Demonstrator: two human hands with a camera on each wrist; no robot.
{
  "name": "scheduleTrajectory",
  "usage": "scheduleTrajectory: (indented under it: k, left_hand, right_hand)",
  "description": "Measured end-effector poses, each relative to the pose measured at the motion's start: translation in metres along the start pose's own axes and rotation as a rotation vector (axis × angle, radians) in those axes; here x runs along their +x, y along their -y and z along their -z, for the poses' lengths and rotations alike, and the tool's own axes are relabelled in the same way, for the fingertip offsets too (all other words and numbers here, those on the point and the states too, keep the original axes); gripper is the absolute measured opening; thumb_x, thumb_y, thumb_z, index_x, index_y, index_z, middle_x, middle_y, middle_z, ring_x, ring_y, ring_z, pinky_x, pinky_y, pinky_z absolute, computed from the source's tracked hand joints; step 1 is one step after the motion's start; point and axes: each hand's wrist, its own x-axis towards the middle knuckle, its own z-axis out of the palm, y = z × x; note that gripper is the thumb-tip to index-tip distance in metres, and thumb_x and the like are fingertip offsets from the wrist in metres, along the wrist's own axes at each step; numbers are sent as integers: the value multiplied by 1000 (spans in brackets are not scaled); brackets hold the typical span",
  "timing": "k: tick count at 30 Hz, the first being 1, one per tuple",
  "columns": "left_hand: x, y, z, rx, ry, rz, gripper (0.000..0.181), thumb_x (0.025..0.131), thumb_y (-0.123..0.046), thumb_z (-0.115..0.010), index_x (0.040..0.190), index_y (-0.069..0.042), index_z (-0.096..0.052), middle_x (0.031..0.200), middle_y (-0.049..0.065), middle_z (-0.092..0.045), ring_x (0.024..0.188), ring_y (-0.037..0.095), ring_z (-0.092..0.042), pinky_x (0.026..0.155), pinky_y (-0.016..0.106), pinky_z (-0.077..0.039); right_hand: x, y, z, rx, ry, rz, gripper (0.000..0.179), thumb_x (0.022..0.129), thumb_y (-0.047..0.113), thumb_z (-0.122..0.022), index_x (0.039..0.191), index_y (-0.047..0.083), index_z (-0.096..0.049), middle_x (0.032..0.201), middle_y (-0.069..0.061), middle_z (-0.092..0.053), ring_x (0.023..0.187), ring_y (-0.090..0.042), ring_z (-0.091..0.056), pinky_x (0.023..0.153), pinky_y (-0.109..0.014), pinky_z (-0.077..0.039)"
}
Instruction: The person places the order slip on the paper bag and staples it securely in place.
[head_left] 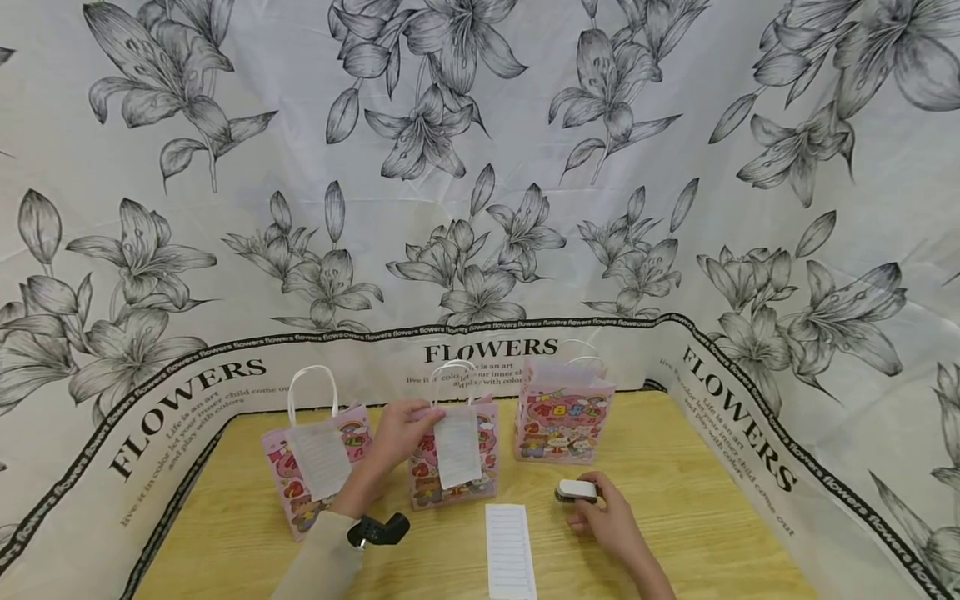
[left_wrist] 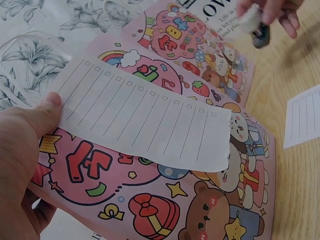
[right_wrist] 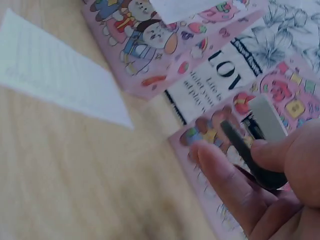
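My left hand (head_left: 399,435) pinches a white lined paper slip (head_left: 458,450) against the top of the middle pink gift bag (head_left: 429,490). In the left wrist view the thumb (left_wrist: 49,107) presses on the slip's upper end, with the fingers behind the bag. The slip (left_wrist: 145,120) shows a row of small checkboxes and covers part of the cartoon print. My right hand (head_left: 611,518) holds a small white and black stapler (head_left: 577,490) above the table, to the right of that bag. In the right wrist view the stapler's (right_wrist: 269,120) jaws stand apart, with nothing between them.
On the left stands another pink gift bag (head_left: 281,471) with a lined slip (head_left: 322,458) on its front. A third gift bag (head_left: 562,421) stands at the back right. One loose slip (head_left: 510,550) lies on the wooden table (head_left: 697,517). Flower-printed cloth (head_left: 480,250) surrounds the table.
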Motion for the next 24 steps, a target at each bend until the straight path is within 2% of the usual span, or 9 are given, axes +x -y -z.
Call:
scheduleTrajectory:
  k: [4,9,13,16,20,24]
  left_hand:
    - [1,0,0,-11,0,-10,25,94,-26,-67,74,-11,-67,55,-3,-50,47,7,-42,44,23,-36]
    - [1,0,0,-11,-1,-2,25,94,-25,-67,74,-11,-67,55,-4,-50,46,7,-42,44,23,-35]
    - [0,2,0,-16,-6,6,22,93,-25,-68,76,-12,-69,57,-4,-53,47,7,-43,43,23,-36]
    - [1,3,-1,-10,-15,-4,21,93,-26,-68,77,-12,-71,58,-4,-56,48,8,-45,43,23,-37]
    - [2,5,-1,5,-26,-13,20,93,-24,-68,78,-12,-71,58,-5,-56,48,8,-45,44,23,-37]
    - [2,5,0,9,-23,-19,18,93,-22,-69,78,-11,-71,57,-5,-55,46,7,-43,44,22,-36]
  right_hand:
    - [8,22,-8,76,2,25,41,99,-7,-47,137,2,-38,122,-33,-49,72,-44,-67,64,-45,-57]
    - [15,50,-20,189,64,63,42,101,-5,-43,140,2,-29,125,-30,-42,82,-34,-65,74,-40,-56]
    - [19,73,-31,255,108,117,48,100,1,-51,140,-1,-24,124,-28,-41,87,-31,-63,79,-40,-55]
    - [23,91,-40,278,128,158,48,101,15,-54,135,-4,-26,117,-28,-47,87,-33,-64,78,-42,-55]
    - [31,109,-53,333,117,184,51,102,28,-54,132,-5,-30,108,-27,-54,84,-34,-65,77,-45,-55]
    - [39,124,-66,380,61,173,55,98,19,-61,134,-5,-27,104,-23,-56,78,-26,-65,72,-39,-57]
